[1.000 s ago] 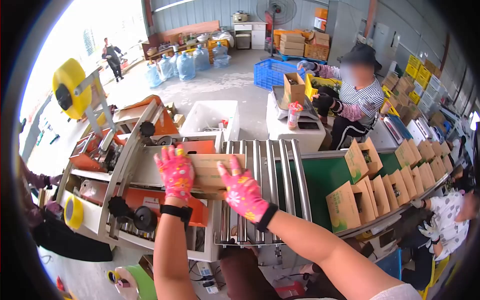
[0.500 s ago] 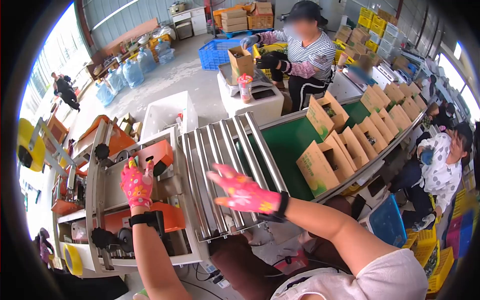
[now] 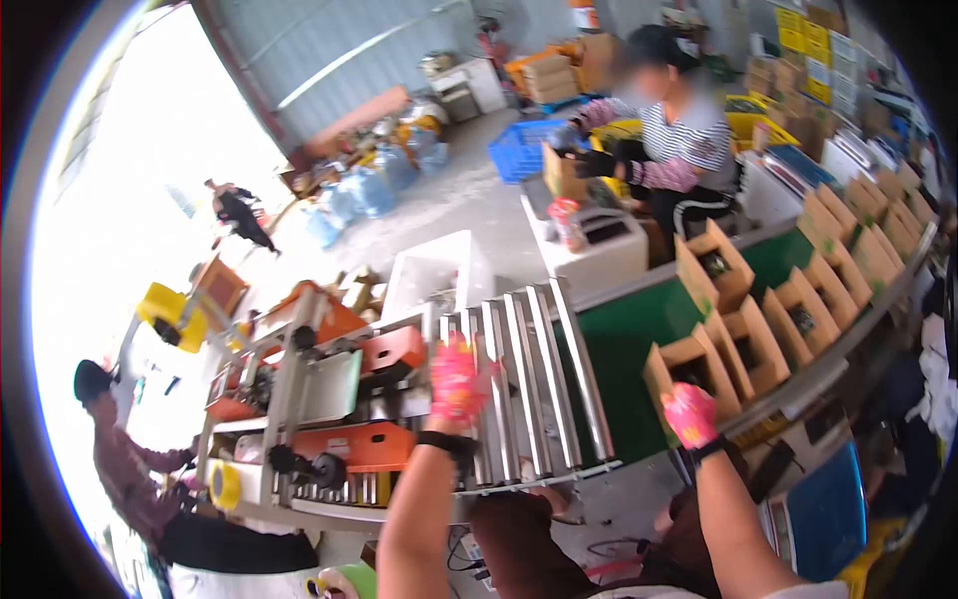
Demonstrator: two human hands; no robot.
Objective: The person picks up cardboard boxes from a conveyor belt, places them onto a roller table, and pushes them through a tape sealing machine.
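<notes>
My left hand (image 3: pixel 457 387), in a pink flowered glove, is over the left part of the metal roller conveyor (image 3: pixel 540 389). It is blurred, but its fingers point forward and nothing shows in them. My right hand (image 3: pixel 691 413), gloved alike, is at the nearest open cardboard box (image 3: pixel 671 361) on the green belt (image 3: pixel 629 344). Its fingers are curled over the box's near side; the fingertips are partly hidden. To the left of the rollers stands a carton sealing machine with orange covers (image 3: pixel 359 439) and a raised pale plate (image 3: pixel 330 386).
Several open boxes (image 3: pixel 798 317) line the belt to the right. Across it a seated person (image 3: pixel 689 140) handles a box (image 3: pixel 565 175) beside a white stand (image 3: pixel 609 255). Another person (image 3: pixel 135 469) is left of the machine. A blue bin (image 3: pixel 823 509) stands at lower right.
My right hand has moved from above the rollers right to the nearest box. My left hand has left the machine for the rollers. The view has turned, and the pale plate now stands raised.
</notes>
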